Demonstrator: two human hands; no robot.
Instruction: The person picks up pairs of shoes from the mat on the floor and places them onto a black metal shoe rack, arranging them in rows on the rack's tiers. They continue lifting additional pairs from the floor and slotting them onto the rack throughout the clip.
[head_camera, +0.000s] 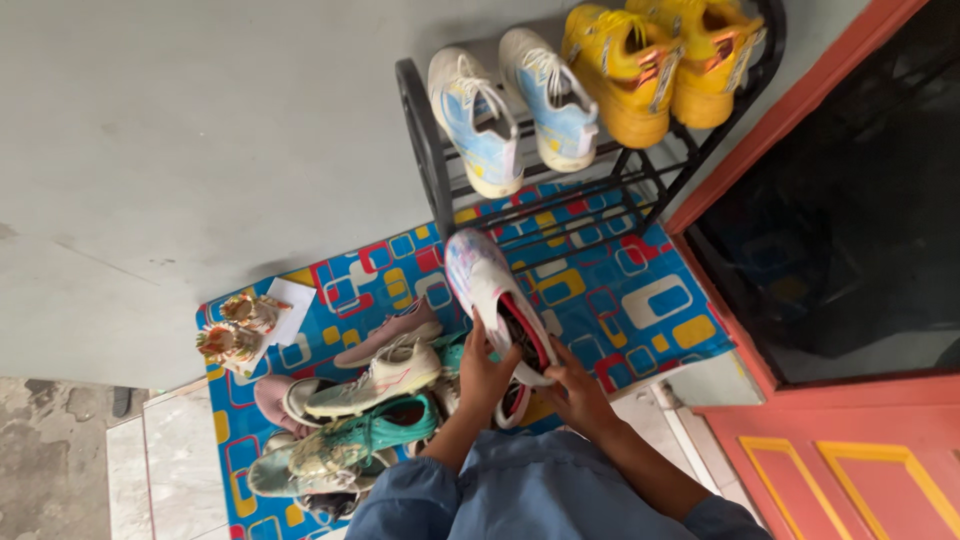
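Observation:
A white sneaker (487, 285) with pink-blue tints and a red lining is held over the patterned blue mat (640, 300), toe pointing towards the black shoe rack (425, 150). My left hand (483, 375) grips its heel side from the left. My right hand (578, 395) grips its opening edge from the right. A second shoe partly shows beneath my hands. Both sleeves are blue.
The rack holds a white-and-light-blue pair (515, 105) and a yellow pair (660, 60). A heap of shoes lies left of my hands: pink (395, 335), cream (380, 378), teal (370, 435). Small gold sandals (235, 328) rest on white paper. An orange-red door frame (800, 100) stands at right.

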